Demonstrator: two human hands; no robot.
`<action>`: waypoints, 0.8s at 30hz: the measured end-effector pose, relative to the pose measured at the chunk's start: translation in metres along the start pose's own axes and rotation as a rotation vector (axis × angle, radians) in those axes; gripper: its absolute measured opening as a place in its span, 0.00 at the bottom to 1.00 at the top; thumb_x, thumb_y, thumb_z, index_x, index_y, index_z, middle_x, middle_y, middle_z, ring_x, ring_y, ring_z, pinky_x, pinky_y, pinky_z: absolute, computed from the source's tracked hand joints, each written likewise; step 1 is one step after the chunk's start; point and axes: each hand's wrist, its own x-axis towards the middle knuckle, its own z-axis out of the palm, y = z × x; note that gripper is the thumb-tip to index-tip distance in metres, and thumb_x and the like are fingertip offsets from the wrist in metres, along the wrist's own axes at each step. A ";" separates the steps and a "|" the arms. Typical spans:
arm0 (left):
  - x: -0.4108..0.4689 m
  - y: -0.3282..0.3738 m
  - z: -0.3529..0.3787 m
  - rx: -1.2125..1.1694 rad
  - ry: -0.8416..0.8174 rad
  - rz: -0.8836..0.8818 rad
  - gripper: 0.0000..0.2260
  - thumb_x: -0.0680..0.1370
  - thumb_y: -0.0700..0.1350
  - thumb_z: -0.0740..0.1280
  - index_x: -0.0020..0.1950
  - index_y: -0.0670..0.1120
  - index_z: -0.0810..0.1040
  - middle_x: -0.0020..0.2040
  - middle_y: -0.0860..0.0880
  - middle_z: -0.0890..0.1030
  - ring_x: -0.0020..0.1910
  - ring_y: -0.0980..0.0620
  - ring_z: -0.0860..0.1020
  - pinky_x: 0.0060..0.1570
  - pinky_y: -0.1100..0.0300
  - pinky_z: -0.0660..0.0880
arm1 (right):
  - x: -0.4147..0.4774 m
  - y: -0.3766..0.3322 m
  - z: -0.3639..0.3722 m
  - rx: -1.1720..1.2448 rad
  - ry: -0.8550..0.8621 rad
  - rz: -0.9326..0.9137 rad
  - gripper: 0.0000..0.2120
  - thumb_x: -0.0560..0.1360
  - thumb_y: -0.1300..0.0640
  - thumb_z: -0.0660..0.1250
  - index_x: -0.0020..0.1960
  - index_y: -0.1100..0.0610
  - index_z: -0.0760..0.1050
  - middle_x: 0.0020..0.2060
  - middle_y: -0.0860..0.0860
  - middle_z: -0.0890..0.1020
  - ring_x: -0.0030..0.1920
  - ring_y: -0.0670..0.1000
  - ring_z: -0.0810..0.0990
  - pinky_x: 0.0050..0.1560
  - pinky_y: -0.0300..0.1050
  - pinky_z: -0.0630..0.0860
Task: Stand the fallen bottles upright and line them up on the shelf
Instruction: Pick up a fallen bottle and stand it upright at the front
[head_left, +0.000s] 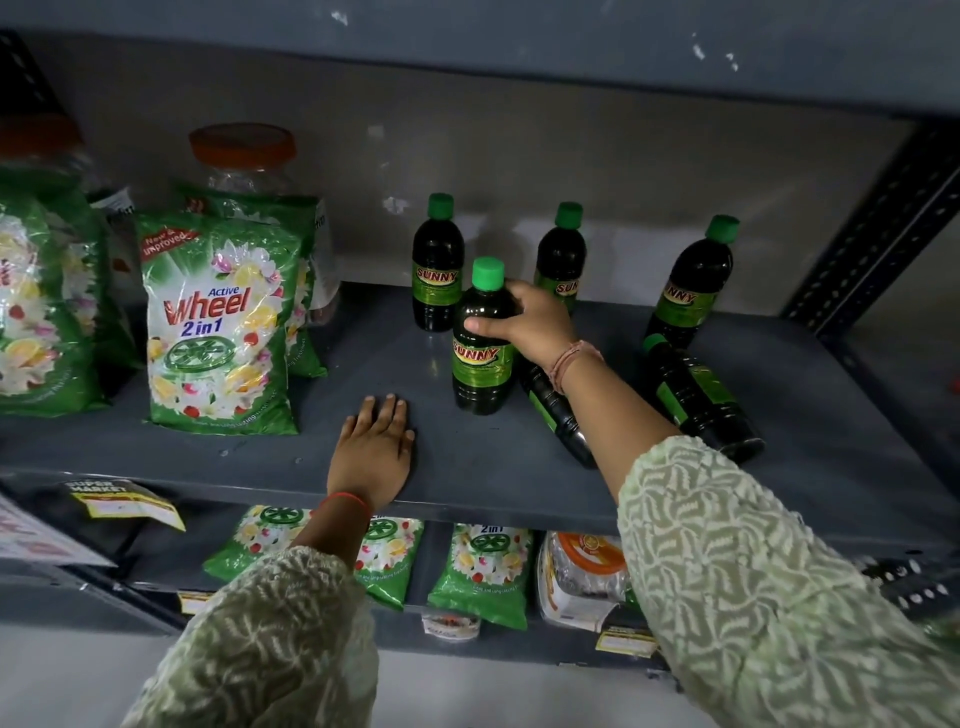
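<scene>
Dark bottles with green caps and "SUNNY" labels stand on the grey shelf. My right hand grips the shoulder of an upright bottle at mid-shelf. Three more stand along the back: one at the left, one behind my hand, one at the right. Two bottles lie on their sides: one to the right of my forearm, one partly hidden under my wrist. My left hand rests flat on the shelf's front edge, fingers apart, holding nothing.
Green "Wheel" detergent packs stand on the shelf's left half, with an orange-lidded clear jar behind them. A perforated metal upright bounds the right side. The lower shelf holds more packs and a jar.
</scene>
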 end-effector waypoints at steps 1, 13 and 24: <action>0.000 0.000 0.000 0.000 -0.001 -0.001 0.23 0.81 0.48 0.48 0.75 0.45 0.50 0.78 0.49 0.52 0.77 0.47 0.47 0.76 0.50 0.47 | -0.002 0.001 -0.001 0.026 0.007 0.005 0.24 0.65 0.59 0.75 0.60 0.59 0.76 0.56 0.56 0.82 0.53 0.52 0.80 0.58 0.46 0.75; -0.001 0.000 0.000 -0.028 0.003 0.002 0.23 0.81 0.48 0.49 0.75 0.45 0.53 0.78 0.47 0.53 0.77 0.45 0.50 0.76 0.49 0.49 | -0.075 0.007 -0.005 0.075 -0.123 -0.016 0.22 0.63 0.60 0.77 0.56 0.59 0.79 0.54 0.56 0.83 0.54 0.52 0.81 0.62 0.51 0.75; 0.000 0.002 -0.002 -0.018 -0.018 -0.018 0.23 0.81 0.47 0.49 0.75 0.43 0.53 0.78 0.46 0.53 0.77 0.44 0.50 0.76 0.49 0.50 | -0.078 0.008 -0.027 0.082 -0.028 0.090 0.35 0.70 0.46 0.69 0.72 0.51 0.61 0.72 0.54 0.68 0.70 0.54 0.68 0.66 0.42 0.65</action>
